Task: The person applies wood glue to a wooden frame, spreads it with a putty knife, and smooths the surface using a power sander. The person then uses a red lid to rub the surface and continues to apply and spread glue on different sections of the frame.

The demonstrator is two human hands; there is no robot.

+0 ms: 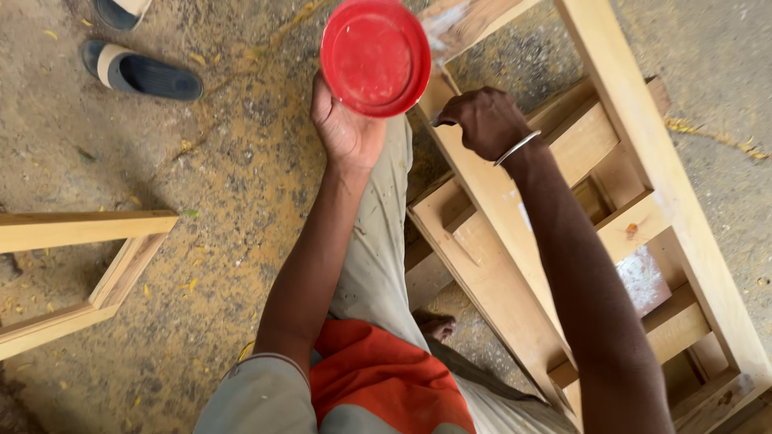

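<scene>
Red plastic dish [375,56], round and shallow, sits tilted in the left hand [346,128], whose fingers cup it from below and behind; its inner face shows a pale smeared film, and I cannot tell whether anything more lies in it. Just to the right of the dish, the right hand [482,120] is clenched around a small dark tool, mostly hidden, pressed against a slanted rail of the wooden frame [643,161]. A metal bangle [516,148] rings that wrist. The frame stretches from beside the dish down to the lower right, its pale rails and cross blocks lying over the sawdust-strewn ground [225,185]. Below the dish run the person's grey trouser leg and an orange cloth [386,378]. Well left of the dish lie a dark sandal [141,72] and, lower, a second wooden frame [88,265].
</scene>
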